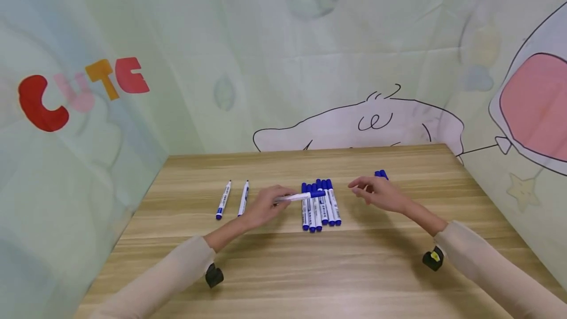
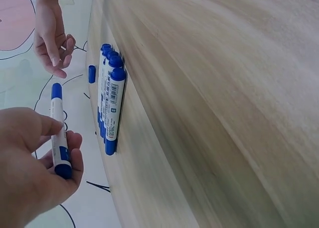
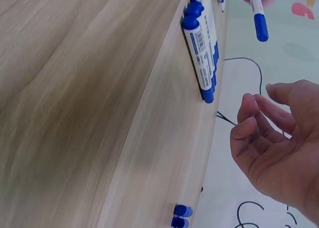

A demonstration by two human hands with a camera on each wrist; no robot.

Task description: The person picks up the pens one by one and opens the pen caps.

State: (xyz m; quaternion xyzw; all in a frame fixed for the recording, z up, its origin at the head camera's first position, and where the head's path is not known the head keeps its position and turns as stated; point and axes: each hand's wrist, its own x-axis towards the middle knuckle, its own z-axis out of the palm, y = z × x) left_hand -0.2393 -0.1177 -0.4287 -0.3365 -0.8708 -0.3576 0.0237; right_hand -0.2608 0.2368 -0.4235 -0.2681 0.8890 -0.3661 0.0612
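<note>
My left hand pinches a white marker with a blue cap and blue end between thumb and fingers. That marker is held above the table, its capped end pointing right over a row of capped markers. To the right of the row, my right hand hovers with loosely bent fingers and nothing in them. A gap separates its fingertips from the held marker's cap. Beside the left hand, two uncapped markers lie with dark tips pointing away. Two loose blue caps are behind the right hand.
The wooden table ends at a printed cloth backdrop behind and on both sides. Black devices are strapped at both wrists, over light sleeves.
</note>
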